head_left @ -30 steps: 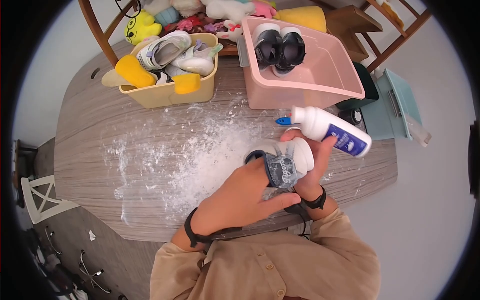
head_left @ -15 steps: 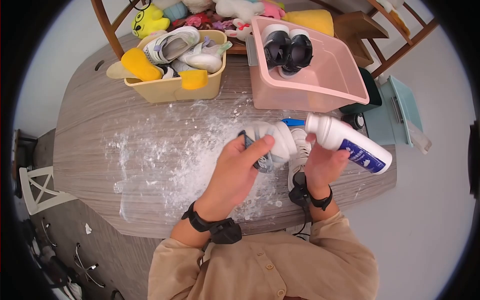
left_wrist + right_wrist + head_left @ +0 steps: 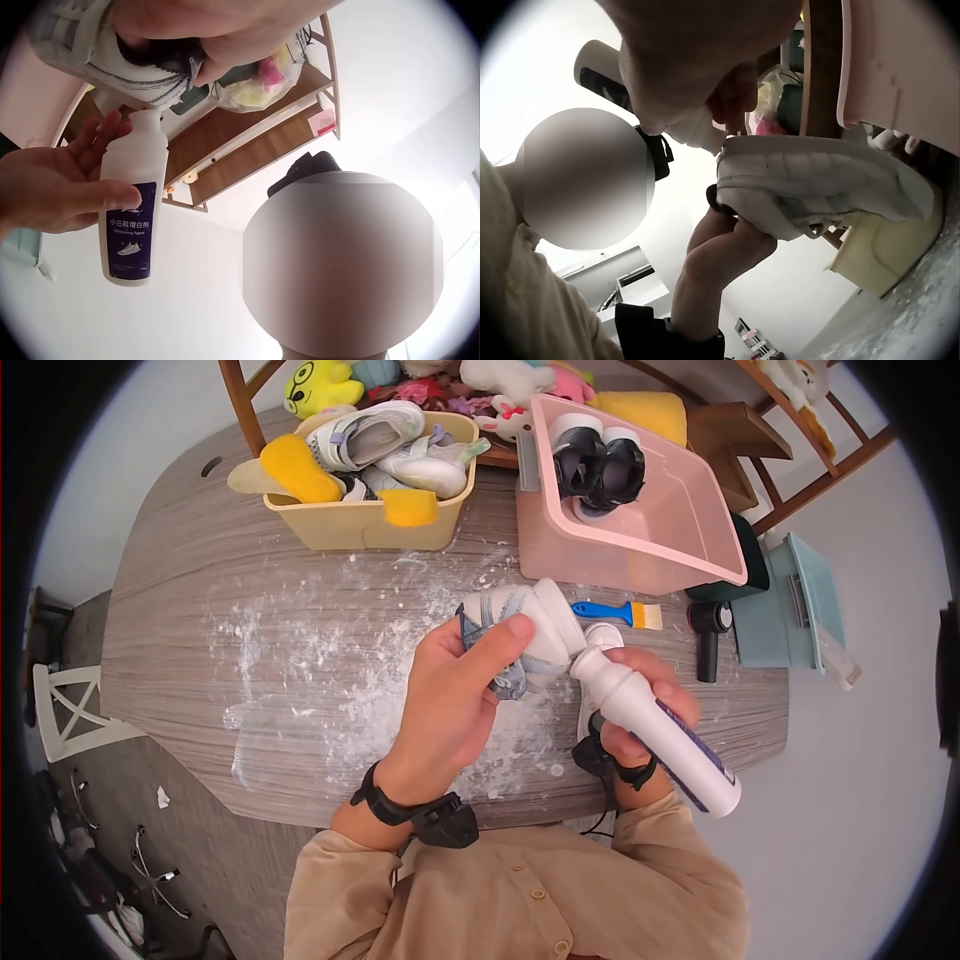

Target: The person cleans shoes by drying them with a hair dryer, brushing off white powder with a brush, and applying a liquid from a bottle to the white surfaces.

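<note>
The left hand (image 3: 450, 695) grips a small white shoe (image 3: 520, 630) and holds it up above the tabletop (image 3: 200, 610), with the fingers curled around its grey side. The right hand (image 3: 640, 710) is closed around a white bottle (image 3: 655, 730) with a dark blue label. The tip of the bottle touches the sole end of the shoe, and the bottle slants down toward the person's body.

Below the hands, white powder (image 3: 380, 660) is spread over the wooden tabletop. A blue brush (image 3: 615, 612) lies just behind the shoe, and a second white shoe (image 3: 600, 635) lies on the tabletop partly hidden by the right hand. Farther back stand a yellow bin (image 3: 350, 525) full of shoes and a pink bin (image 3: 690, 510) with a black pair (image 3: 600, 465) inside.
</note>
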### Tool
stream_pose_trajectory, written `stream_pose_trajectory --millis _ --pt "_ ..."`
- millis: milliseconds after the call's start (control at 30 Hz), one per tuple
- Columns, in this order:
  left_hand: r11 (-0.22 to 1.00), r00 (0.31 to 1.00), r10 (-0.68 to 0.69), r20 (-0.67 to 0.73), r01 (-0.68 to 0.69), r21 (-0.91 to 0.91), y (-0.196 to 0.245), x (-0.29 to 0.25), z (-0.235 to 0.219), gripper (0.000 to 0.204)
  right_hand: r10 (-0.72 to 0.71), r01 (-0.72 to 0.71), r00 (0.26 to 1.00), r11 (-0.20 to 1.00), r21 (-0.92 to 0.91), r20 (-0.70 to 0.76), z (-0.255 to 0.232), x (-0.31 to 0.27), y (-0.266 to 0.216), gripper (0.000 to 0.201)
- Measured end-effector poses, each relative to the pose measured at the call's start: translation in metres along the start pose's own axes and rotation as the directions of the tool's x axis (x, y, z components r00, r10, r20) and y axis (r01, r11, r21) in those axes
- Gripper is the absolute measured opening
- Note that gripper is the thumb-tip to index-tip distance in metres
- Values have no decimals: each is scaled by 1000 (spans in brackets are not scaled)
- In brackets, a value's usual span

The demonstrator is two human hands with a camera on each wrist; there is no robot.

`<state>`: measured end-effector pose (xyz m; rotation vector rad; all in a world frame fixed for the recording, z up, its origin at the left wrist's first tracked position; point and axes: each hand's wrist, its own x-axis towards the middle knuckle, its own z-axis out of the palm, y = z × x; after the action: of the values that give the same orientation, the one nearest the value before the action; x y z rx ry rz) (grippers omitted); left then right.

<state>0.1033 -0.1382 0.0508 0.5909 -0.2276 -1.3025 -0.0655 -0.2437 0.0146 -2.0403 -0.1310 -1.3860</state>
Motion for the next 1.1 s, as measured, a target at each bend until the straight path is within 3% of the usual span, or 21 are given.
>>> stream_pose_trajectory --millis 133,267,533,667,800,967,1100 --pt "1000 1000 13 -6 -13 3 1 -2 2 28 -121 140 987 970 -200 102 -1 3 0 58" --pt "1000 1000 -2 -11 2 8 0 -1 2 27 -71 85 995 973 -213 69 -3 -1 -7 58" --pt "999 999 -36 7 35 12 0 -2 3 25 -35 50 996 980 -194 79 -3 -6 -14 60" --pt "999 1000 -13 9 12 36 0 -2 2 25 23 -6 995 982 -188 92 -4 -8 -14 60" --pt "999 1000 6 9 -7 50 1 -3 3 25 -47 57 996 987 -152 74 1 -2 -11 61" --pt "993 999 54 -1 -53 102 -1 -3 3 25 16 -14 997 1000 -28 76 0 -6 -10 64" --pt "987 996 82 -28 -78 144 -2 -5 6 24 24 -21 996 999 -35 90 -1 -6 -11 65"
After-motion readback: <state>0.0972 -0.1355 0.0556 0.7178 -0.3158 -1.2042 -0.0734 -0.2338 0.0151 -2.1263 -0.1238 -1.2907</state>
